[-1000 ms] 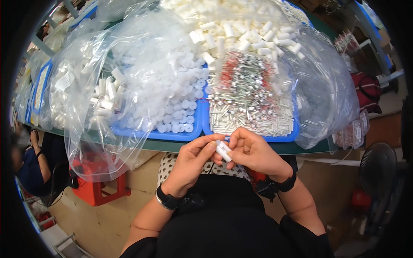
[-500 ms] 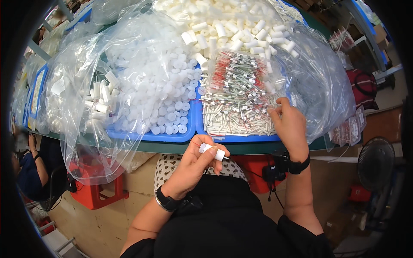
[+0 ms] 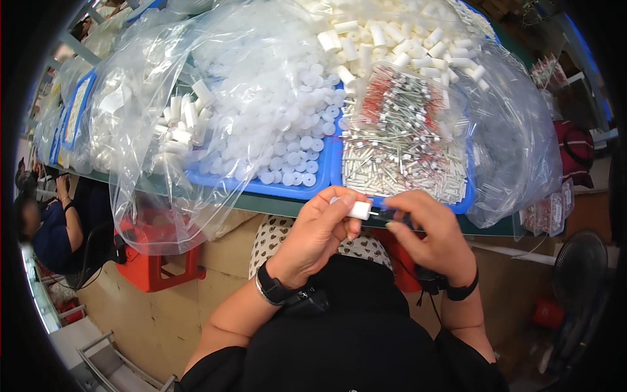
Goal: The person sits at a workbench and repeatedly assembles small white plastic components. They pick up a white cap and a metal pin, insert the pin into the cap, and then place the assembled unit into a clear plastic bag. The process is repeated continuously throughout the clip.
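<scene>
From here, the blue tray [image 3: 462, 206] lies at one o'clock, the right hand [image 3: 432, 234] is back from it, half-curled at three o'clock, grip unclear, and the left hand [image 3: 317, 236] pinches the central white cylinder [image 3: 360, 210], bringing both together.

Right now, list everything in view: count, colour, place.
Held cylinder: one, white, centre
Blurred item: one, dark, centre
Trays: several, blue, on table
Discs: many, translucent, left tray
Thin pieces: many, white, right tray
Wired parts: many, red, green, right tray
Loose cylinders: many, white, table's back
Bags: several, clear, around trays
Table: one, green, beneath trays
Stool: at least one, red, left
Fan: one, dark, right
Co-worker: at least one, navy top, left
Left grip: one, bare, holding cylinder
Right grip: one, bare, beside blurred item
</scene>
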### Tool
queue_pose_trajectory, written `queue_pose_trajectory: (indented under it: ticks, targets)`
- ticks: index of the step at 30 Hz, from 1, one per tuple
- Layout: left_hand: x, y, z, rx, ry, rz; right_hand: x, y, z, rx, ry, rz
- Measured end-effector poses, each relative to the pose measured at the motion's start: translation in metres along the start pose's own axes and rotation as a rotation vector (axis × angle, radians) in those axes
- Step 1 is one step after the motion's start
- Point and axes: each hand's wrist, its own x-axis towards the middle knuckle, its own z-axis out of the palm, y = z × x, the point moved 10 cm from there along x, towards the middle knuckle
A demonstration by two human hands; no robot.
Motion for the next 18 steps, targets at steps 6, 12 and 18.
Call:
queue_pose_trajectory:
  ticks: [6,12,18]
  targets:
    - [-0.002,0.010,-0.011,0.051,0.021,0.147,0.002,0.008,0.030,0.080,-0.007,0.058]
    - [-0.011,0.019,-0.010,0.527,0.053,0.350,0.002,0.007,0.039,0.025,0.063,-0.053]
    - [-0.014,0.016,0.024,0.633,-0.219,0.425,0.000,-0.004,0.055,0.073,0.026,-0.195]
